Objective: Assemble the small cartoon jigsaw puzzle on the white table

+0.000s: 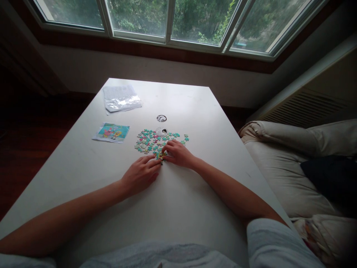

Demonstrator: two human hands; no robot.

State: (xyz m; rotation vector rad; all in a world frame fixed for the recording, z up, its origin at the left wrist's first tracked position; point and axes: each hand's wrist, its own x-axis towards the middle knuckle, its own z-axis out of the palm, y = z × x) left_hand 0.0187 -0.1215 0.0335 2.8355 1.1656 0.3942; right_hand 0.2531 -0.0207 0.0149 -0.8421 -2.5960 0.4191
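Note:
Small jigsaw puzzle pieces (145, 141) in teal, pink and yellow lie spread on the white table (178, 208). At their near edge is a small yellow and teal cluster of pieces (159, 154), between my two hands. My left hand (142, 171) rests flat on the table with its fingers stretched out, the tips touching the cluster's near left side. From the right, my right hand (178, 153) reaches in with bent fingers, thumb and forefinger closed at a puzzle piece on the cluster. Its fingers partly hide that piece.
A picture card (112, 133) with cartoon figures lies left of the pieces. Behind it are papers in a clear plastic sleeve (121, 98). Two round metal-rimmed fittings (161, 131) sit in the tabletop. A pale sofa (279, 171) stands to the right, windows ahead.

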